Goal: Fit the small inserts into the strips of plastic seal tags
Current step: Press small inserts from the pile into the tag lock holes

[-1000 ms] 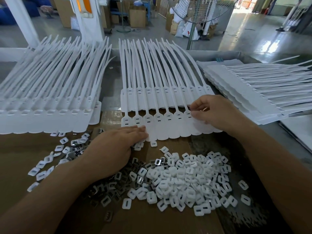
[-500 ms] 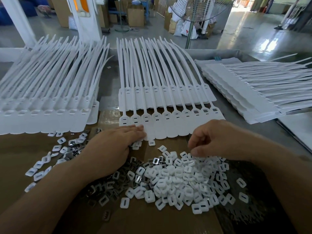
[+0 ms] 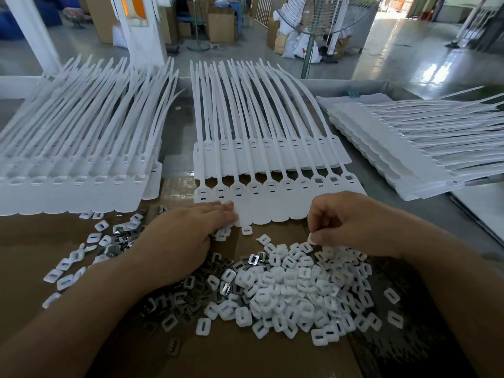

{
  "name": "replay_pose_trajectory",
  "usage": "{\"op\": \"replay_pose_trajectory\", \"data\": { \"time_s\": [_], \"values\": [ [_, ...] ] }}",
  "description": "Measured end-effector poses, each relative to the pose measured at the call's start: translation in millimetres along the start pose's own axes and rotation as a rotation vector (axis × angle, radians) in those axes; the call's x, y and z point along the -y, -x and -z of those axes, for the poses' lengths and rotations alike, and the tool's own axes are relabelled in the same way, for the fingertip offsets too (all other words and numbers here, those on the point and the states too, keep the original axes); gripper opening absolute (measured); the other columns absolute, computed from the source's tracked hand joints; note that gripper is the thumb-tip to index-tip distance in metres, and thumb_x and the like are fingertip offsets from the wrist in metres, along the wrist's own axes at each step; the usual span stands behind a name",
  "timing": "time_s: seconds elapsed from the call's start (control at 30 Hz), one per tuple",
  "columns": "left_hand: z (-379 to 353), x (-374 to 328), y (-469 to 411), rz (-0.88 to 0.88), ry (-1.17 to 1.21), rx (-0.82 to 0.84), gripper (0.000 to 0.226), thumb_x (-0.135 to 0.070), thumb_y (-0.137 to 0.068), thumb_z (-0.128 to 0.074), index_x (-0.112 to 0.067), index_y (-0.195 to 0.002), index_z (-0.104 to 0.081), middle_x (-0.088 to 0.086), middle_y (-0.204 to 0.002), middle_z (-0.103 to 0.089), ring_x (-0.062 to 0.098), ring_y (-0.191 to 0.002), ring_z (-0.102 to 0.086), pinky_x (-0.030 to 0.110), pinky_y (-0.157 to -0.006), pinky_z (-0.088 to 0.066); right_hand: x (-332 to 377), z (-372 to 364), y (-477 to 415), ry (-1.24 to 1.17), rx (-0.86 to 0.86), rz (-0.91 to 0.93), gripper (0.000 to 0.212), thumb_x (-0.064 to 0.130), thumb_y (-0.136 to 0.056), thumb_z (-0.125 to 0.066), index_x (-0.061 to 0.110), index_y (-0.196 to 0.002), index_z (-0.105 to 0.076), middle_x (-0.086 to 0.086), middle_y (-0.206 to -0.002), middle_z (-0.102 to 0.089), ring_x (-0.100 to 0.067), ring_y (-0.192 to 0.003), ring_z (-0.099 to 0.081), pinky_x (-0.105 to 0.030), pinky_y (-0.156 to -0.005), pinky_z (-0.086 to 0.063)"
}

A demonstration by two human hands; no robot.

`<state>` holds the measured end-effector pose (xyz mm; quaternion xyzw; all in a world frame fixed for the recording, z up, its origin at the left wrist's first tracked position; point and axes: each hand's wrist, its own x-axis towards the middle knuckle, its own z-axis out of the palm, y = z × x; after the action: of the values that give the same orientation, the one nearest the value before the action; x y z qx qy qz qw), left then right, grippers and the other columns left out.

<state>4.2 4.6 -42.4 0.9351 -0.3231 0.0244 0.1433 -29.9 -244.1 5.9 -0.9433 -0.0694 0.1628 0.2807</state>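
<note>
Left hand point(image 3: 188, 241) lies flat, fingers straight, pressing the near-left corner of the middle strip of seal tags point(image 3: 275, 211) onto the cardboard sheet point(image 3: 245, 356). Right hand point(image 3: 354, 222) pinches one white insert point(image 3: 311, 238) just above the insert pile point(image 3: 294, 285).

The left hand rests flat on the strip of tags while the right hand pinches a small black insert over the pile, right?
Not quite. The head view shows the insert pinched by the right hand is white, not black. The left hand does rest flat on the strip of tags, and the pile lies below.
</note>
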Motion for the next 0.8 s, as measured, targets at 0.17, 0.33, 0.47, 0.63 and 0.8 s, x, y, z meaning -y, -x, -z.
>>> {"op": "replay_pose_trajectory", "data": {
  "time_s": [0.17,0.33,0.47,0.63,0.8],
  "values": [
    [-0.7,0.0,-1.3,-0.009,-0.001,-0.013,0.061,-0.004,-0.084,-0.040,-0.039,-0.133,-0.038,-0.035,-0.127,-0.015,-0.018,-0.115,-0.013,0.007,-0.098,-0.006,-10.4,11.9,-11.4,-0.135,-0.206,0.033,0.016,0.011,-0.084,-0.063,0.026,-0.079,-0.063,0.013,-0.063,-0.065,0.008,-0.054,-0.056,-0.005,-0.051,-0.042],
    [-0.2,-0.5,-0.5,-0.014,0.010,-0.022,0.061,-0.002,-0.083,-0.042,-0.037,-0.133,-0.040,-0.033,-0.127,-0.018,-0.017,-0.116,-0.015,0.007,-0.098,-0.006,-29.6,18.5,-35.5,-0.214,-0.438,-0.088,0.022,0.007,-0.086,-0.060,0.024,-0.073,-0.061,0.003,-0.077,-0.067,-0.005,-0.065,-0.059,-0.019,-0.060,-0.047],
    [-0.2,-0.8,-2.9,-0.019,0.028,-0.035,0.060,-0.002,-0.083,-0.043,-0.036,-0.132,-0.042,-0.033,-0.128,-0.020,-0.017,-0.117,-0.016,0.004,-0.097,-0.004,-35.6,22.3,-50.9,-0.163,-0.527,-0.120,0.026,0.013,-0.087,-0.060,0.030,-0.067,-0.059,0.014,-0.072,-0.057,0.001,-0.065,-0.049,-0.016,-0.056,-0.035],
    [-0.2,-1.5,-0.5,-0.024,0.044,-0.048,0.060,0.001,-0.081,-0.045,-0.033,-0.131,-0.045,-0.026,-0.134,-0.031,-0.015,-0.117,-0.019,0.009,-0.100,-0.002,-39.2,19.7,-65.5,-0.153,-0.506,-0.152,0.016,0.011,-0.086,-0.060,0.021,-0.074,-0.064,0.013,-0.073,-0.055,-0.001,-0.067,-0.048,-0.016,-0.055,-0.033],
    [-1.5,-1.4,0.0,-0.034,0.043,-0.055,0.061,0.003,-0.079,-0.045,-0.031,-0.130,-0.046,-0.022,-0.136,-0.036,-0.014,-0.117,-0.021,0.005,-0.098,0.002,-41.2,16.3,-67.2,-0.086,-0.475,-0.165,0.012,0.011,-0.086,-0.059,0.017,-0.078,-0.066,0.014,-0.072,-0.055,0.001,-0.064,-0.047,-0.013,-0.050,-0.030]
  ]
}}
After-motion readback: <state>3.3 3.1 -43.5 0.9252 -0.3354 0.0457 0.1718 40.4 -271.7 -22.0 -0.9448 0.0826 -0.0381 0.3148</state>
